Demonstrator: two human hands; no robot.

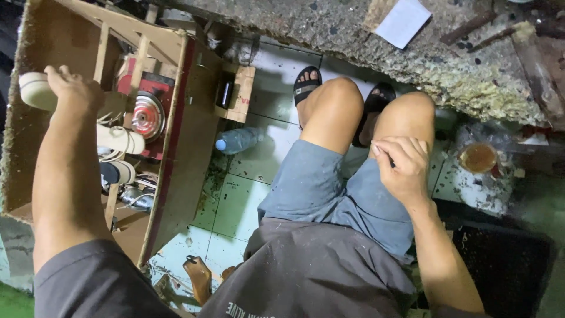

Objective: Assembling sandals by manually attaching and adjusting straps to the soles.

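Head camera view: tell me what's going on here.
A seated person reaches the left hand into a wooden crate and grips a pale roll. The right hand rests on the right knee, closed around a thin dark tool. A plastic bottle lies on the tiled floor beside the crate.

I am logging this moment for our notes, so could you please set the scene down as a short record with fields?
Left hand: left hand reaches into the wooden crate and grips a white roll
Right hand: right hand rests on the right knee, pinching a small dark item I cannot identify
In crate: more white rolls, a round metal part
Floor: a plastic bottle lying on pale tiles
Posture: seated, in shorts and black sandals
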